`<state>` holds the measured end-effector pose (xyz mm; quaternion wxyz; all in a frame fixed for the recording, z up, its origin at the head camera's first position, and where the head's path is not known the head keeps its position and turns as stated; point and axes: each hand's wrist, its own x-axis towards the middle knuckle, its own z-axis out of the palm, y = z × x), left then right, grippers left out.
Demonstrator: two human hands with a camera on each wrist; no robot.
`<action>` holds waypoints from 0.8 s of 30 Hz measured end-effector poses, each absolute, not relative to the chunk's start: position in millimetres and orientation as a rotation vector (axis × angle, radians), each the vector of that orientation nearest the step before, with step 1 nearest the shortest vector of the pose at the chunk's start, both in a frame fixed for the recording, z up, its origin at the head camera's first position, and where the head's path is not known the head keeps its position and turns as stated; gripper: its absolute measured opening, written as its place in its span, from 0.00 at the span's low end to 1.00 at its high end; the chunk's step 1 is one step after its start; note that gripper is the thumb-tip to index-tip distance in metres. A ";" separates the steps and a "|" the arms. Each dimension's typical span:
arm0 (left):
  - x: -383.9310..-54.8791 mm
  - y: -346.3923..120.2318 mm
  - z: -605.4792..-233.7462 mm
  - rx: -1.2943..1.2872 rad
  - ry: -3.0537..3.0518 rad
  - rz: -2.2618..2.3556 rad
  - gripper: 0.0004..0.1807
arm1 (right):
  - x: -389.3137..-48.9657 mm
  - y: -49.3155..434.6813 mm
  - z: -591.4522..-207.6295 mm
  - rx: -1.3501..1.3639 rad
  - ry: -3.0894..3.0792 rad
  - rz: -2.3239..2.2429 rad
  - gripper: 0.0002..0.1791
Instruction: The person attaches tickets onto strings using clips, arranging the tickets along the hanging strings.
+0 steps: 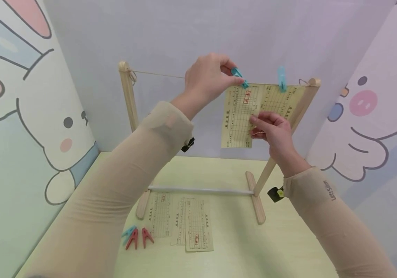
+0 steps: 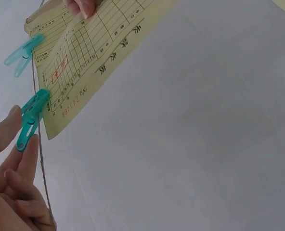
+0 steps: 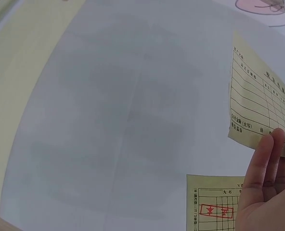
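My left hand [image 1: 212, 77] pinches a teal clothespin [image 1: 241, 78] between thumb and forefinger at the string. In the left wrist view, the jaws of this clothespin [image 2: 32, 115] sit over the corner of a yellowish printed receipt slip [image 2: 87, 53] and the string. The slip [image 1: 238, 119] hangs down, with a red stamp near its top. With thumb and fingers, my right hand [image 1: 275, 131] pinches its right edge below the string. Just right of it, a second slip [image 1: 290, 96] hangs under another teal clothespin [image 1: 282, 80]. The right wrist view shows my right hand [image 3: 272, 187] at the slip [image 3: 258, 103].
The string [image 1: 160, 74] spans two wooden posts [image 1: 129, 96] of a stand with a pale bottom bar [image 1: 202, 190]. On the table lie more slips [image 1: 198, 224], two red clothespins [image 1: 146, 236] and a blue one [image 1: 129, 231]. Cartoon-printed walls [image 1: 66, 123] flank the table.
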<state>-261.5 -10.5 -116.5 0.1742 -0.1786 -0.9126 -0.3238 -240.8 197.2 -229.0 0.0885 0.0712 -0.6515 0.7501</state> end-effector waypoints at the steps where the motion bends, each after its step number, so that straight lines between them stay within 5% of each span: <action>1: -261.5 -10.5 -116.9 -0.501 -2.592 -0.906 0.21 | -241.0 197.4 -229.3 0.211 -1.939 2.236 0.04; 24: -261.2 -11.0 -116.2 -0.619 -2.602 -1.043 0.28 | -241.0 200.7 -233.4 0.224 -2.013 2.216 0.04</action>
